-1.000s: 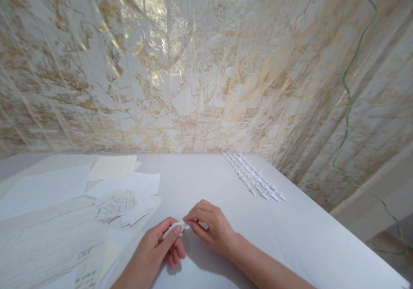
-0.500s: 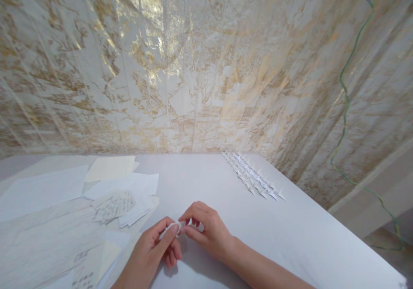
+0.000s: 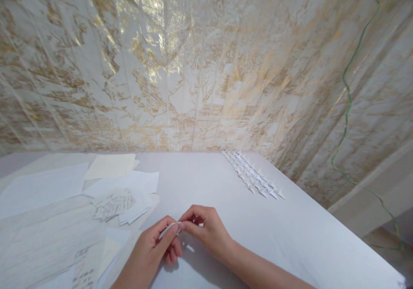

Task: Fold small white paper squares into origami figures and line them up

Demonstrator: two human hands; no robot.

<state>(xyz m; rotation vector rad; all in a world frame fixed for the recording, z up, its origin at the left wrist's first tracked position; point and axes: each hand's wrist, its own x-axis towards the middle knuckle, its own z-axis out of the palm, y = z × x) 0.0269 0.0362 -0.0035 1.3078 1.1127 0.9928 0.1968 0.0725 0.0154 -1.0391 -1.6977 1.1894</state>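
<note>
A small folded piece of white paper is held over the near middle of the table. My left hand is closed on it, thumb on top and fingers curled beneath. My right hand pinches the paper's right end between thumb and forefinger, its tips meeting my left thumb. Much of the paper is hidden by the fingers. Rows of small folded white paper pieces with pointed tips stand at the back right of the table.
Loose paper sheets cover the table's left side, with smaller cut pieces bearing writing on top. A gold-patterned covering hangs behind the white table. A green cord runs down at the right.
My right fingers have closed into a tighter pinch at the paper's end, and the hand has dipped slightly. My left hand keeps its hold. The view has shifted a little.
</note>
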